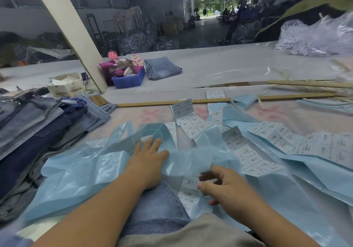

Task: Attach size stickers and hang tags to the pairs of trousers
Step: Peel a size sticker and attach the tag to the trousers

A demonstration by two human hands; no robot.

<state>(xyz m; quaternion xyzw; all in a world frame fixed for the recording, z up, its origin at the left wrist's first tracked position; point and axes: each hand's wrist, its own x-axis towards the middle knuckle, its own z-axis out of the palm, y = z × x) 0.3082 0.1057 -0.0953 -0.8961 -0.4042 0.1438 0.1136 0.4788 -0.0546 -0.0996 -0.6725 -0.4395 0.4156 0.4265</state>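
Far left: a stack of folded jeans (38,120) is piled on the table (219,69), w/ a box of hang tags (66,87) just behind it. Left hand (148,160) is laid flat, fingers straight, on pale blue sticker backing sheets (76,172) — nothing gripped. Under the forearms a pair of denim trousers (154,204) is seen, partly covered by the backing. Right hand (225,185) is curled, thumb & fingertips pinching a white size sticker strip (188,191) marked XS. More size sticker strips (277,141) are scattered centre to right, near a wooden ruler (191,101) — a blue tray (129,79) and folded jeans (162,68) sit beyond.
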